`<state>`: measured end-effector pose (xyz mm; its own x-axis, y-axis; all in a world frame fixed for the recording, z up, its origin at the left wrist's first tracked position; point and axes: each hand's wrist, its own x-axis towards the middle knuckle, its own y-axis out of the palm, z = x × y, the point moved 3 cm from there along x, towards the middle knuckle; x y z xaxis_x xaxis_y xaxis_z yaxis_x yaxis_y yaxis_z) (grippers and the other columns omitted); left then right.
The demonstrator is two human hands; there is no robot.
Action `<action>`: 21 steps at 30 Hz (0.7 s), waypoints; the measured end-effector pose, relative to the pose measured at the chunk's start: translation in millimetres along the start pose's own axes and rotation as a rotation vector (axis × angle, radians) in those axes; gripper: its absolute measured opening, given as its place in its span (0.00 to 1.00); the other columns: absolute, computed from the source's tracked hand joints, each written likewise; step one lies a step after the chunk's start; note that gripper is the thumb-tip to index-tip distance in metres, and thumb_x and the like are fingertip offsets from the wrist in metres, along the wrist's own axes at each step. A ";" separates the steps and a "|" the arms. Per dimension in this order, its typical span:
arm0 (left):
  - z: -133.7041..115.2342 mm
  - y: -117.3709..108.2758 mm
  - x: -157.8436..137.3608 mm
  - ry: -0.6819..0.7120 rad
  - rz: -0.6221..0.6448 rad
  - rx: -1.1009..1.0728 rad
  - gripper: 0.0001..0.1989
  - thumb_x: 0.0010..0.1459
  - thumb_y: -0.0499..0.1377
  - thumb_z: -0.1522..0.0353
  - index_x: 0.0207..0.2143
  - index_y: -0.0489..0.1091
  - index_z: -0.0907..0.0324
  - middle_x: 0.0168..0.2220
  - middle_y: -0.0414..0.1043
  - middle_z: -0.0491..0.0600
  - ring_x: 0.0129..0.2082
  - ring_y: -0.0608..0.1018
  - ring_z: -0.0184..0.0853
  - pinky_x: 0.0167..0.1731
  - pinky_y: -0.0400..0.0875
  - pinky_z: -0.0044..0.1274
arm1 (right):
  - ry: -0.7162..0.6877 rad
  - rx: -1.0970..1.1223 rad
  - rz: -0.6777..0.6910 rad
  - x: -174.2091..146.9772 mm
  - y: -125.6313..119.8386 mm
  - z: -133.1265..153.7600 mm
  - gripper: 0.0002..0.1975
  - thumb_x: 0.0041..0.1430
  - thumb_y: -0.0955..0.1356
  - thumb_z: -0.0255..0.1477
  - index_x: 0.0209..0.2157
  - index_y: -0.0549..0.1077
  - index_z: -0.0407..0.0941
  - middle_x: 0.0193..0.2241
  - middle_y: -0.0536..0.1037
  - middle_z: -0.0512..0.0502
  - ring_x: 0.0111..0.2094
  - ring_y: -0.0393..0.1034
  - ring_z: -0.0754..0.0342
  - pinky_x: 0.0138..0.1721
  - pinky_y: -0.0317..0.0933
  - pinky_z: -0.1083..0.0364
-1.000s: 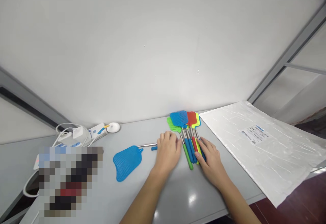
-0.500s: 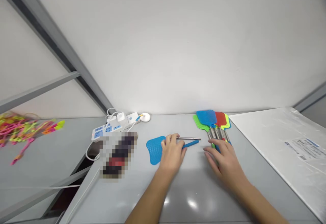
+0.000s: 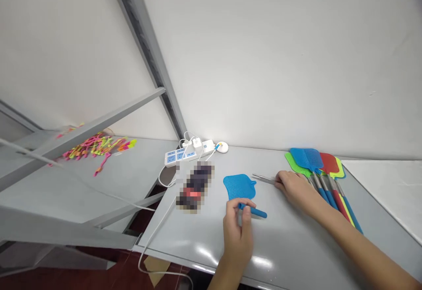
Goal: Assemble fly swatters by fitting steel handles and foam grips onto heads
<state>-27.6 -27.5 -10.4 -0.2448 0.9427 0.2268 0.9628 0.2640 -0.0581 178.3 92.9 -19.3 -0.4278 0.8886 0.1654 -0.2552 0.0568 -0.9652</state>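
Well inside table's edge [image 3: 161,254], fingers [image 3: 246,220] (left) hold handle [image 3: 259,212].

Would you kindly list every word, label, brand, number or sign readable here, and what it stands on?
No text can be read.
Power strip: small marks, too small to read.
Pixelated object: too blurred to read.
Loose blue swatter head and blue handle: no lettering visible.

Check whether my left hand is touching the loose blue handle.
Touching: the head view shows your left hand holding the blue handle between thumb and fingers.
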 end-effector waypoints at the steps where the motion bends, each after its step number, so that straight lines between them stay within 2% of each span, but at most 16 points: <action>1: 0.0 -4.9 -1.0 -0.015 -0.070 -0.058 0.10 0.69 0.48 0.62 0.41 0.64 0.57 0.38 0.74 0.50 0.39 0.77 0.36 0.43 0.68 0.29 | 0.031 0.019 -0.017 -7.2 -2.1 1.9 0.06 0.66 0.60 0.30 0.35 0.67 0.45 0.31 0.75 0.44 0.33 0.69 0.47 0.37 0.59 0.49; 4: -4.7 -12.9 0.7 -0.009 -0.202 -0.153 0.10 0.68 0.48 0.60 0.43 0.62 0.56 0.34 0.72 0.48 0.36 0.76 0.34 0.42 0.69 0.28 | 0.190 0.263 -0.137 -34.9 -15.2 12.8 0.07 0.67 0.58 0.34 0.42 0.62 0.46 0.34 0.74 0.43 0.33 0.69 0.49 0.33 0.60 0.51; 6: -9.9 -12.0 2.4 0.007 -0.176 -0.173 0.12 0.68 0.49 0.59 0.45 0.63 0.56 0.32 0.70 0.47 0.34 0.75 0.33 0.40 0.69 0.27 | 0.320 0.580 -0.277 -55.5 -27.8 24.8 0.09 0.66 0.61 0.36 0.43 0.62 0.47 0.33 0.72 0.46 0.32 0.68 0.51 0.33 0.60 0.52; 8: -15.4 -6.7 1.2 0.017 -0.056 -0.138 0.15 0.69 0.45 0.58 0.47 0.64 0.57 0.30 0.66 0.46 0.32 0.73 0.32 0.38 0.69 0.26 | 0.417 0.944 -0.399 -73.7 -40.5 40.3 0.09 0.64 0.64 0.38 0.38 0.64 0.48 0.26 0.66 0.52 0.27 0.63 0.55 0.30 0.58 0.54; 10: -20.1 1.6 -4.7 0.020 0.104 -0.066 0.19 0.70 0.41 0.58 0.48 0.66 0.58 0.26 0.62 0.44 0.29 0.71 0.32 0.34 0.67 0.24 | 0.472 1.352 -0.478 -87.3 -52.0 57.3 0.13 0.64 0.64 0.39 0.28 0.64 0.47 0.19 0.55 0.57 0.20 0.52 0.59 0.24 0.53 0.57; 12: -24.1 10.6 -15.4 0.025 0.250 -0.002 0.21 0.70 0.41 0.58 0.47 0.68 0.58 0.23 0.59 0.43 0.25 0.68 0.30 0.29 0.64 0.23 | 0.474 1.723 -0.557 -96.7 -62.9 73.2 0.19 0.64 0.63 0.39 0.22 0.60 0.46 0.16 0.46 0.59 0.17 0.42 0.60 0.20 0.48 0.58; 14: -28.4 18.8 -29.7 0.037 0.372 0.034 0.19 0.69 0.45 0.57 0.43 0.71 0.58 0.22 0.61 0.43 0.24 0.67 0.30 0.27 0.61 0.22 | 0.427 1.989 -0.637 -104.2 -72.0 86.3 0.22 0.64 0.63 0.37 0.18 0.55 0.45 0.14 0.44 0.59 0.16 0.37 0.61 0.18 0.45 0.58; 17: -35.8 26.1 -55.7 0.074 0.541 0.097 0.15 0.66 0.53 0.59 0.34 0.74 0.58 0.26 0.69 0.45 0.28 0.69 0.31 0.31 0.61 0.23 | 0.359 2.221 -0.685 -117.5 -76.8 102.9 0.24 0.65 0.62 0.35 0.18 0.51 0.45 0.13 0.43 0.59 0.16 0.36 0.60 0.18 0.46 0.58; 21: -45.0 21.4 -87.7 0.113 0.649 0.182 0.11 0.64 0.56 0.62 0.32 0.73 0.58 0.29 0.71 0.45 0.30 0.69 0.31 0.33 0.60 0.23 | 0.321 2.252 -0.712 -144.8 -70.3 123.2 0.24 0.66 0.62 0.37 0.19 0.51 0.46 0.14 0.45 0.59 0.17 0.39 0.60 0.22 0.51 0.58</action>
<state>19.6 -113.7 12.3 0.3990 0.8970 0.1901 0.8734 -0.3086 -0.3768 151.3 -95.9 49.6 0.1504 0.9886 0.0038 -0.5072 0.0739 0.8586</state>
